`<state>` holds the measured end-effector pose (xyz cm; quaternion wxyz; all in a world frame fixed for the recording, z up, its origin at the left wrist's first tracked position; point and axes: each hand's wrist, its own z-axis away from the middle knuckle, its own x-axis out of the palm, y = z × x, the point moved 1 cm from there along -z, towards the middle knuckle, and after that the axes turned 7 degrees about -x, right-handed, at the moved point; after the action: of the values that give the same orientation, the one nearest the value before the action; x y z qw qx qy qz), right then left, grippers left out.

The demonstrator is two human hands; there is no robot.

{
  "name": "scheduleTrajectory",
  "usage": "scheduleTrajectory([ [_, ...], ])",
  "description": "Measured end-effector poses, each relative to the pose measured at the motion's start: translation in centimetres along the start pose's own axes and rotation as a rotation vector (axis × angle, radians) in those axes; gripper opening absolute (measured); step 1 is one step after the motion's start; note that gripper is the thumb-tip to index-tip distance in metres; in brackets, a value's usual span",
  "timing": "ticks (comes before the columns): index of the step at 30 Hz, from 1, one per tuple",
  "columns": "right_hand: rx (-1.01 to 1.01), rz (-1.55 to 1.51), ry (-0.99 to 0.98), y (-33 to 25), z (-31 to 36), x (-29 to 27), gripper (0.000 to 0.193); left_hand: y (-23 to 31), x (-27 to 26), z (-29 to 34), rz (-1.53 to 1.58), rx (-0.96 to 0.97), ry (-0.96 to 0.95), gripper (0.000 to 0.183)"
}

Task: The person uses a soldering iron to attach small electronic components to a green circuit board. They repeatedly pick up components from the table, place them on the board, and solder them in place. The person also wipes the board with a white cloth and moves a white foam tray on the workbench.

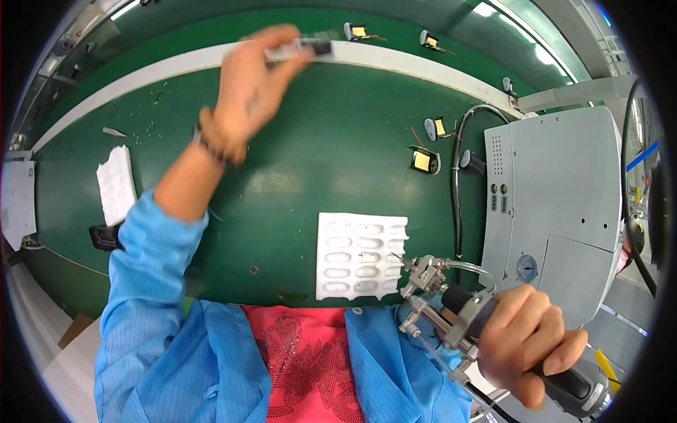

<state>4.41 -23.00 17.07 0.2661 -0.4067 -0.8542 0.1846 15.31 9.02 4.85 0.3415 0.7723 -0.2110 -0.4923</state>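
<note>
My left hand (250,92) is stretched out over the far white ledge, smeared by motion. Between its thumb and fingers it pinches a small black-and-grey part (317,46), too blurred to name exactly. My right hand (525,338) wraps round the black grip of a handheld power tool (564,391) that looks like an electric screwdriver. Metal fittings (427,275) and a clear tube (469,266) sit at the tool's front end, its thin tip near the right edge of a white foam tray (344,257) with oval hollows.
Small black-and-grey units with yellow pads and wires (425,162) lie right of centre; several more (357,32) stand on the green strip beyond the white ledge (395,58). A grey machine (557,183) with a gauge and black hose (456,190) occupies the right. White foam (116,185) lies left.
</note>
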Motion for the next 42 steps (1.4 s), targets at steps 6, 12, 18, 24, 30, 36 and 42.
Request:
scheduleTrajectory([
  [6, 0.029, 0.024, 0.007, 0.5, 0.0, 0.0, 0.035, -2.6, 6.7, -8.5, -0.188, 0.507, -0.074, 0.035],
  [12, 0.114, -0.01, -0.083, 0.5, -1.1, 0.0, 0.03, -2.8, 9.8, -11.2, -0.423, 0.378, -0.344, 0.031],
  [18, 0.037, 0.036, 0.009, 0.5, 0.0, 0.0, 0.035, 2.4, 7.3, -6.4, -0.08, 0.205, -0.311, 0.027],
  [24, 0.057, 0.003, -0.038, 0.1, 0.0, -0.5, 0.037, 6.2, -0.3, 10.5, 0.174, 0.352, -0.611, 0.029],
  [30, 0.048, -0.02, -0.07, 0.4, 0.1, 0.0, 0.036, 5.6, 0.4, 16.3, 0.165, 0.342, -0.535, 0.028],
  [36, 0.048, 0.023, -0.113, 2.4, 0.1, 0.7, 0.034, 4.4, 2.3, 17.6, 0.265, 0.296, -0.43, 0.033],
  [42, 0.099, 0.026, -0.14, 4.8, 0.2, 1.5, 0.034, 3.9, 2.5, 17.5, 0.338, 0.214, -0.398, 0.033],
])
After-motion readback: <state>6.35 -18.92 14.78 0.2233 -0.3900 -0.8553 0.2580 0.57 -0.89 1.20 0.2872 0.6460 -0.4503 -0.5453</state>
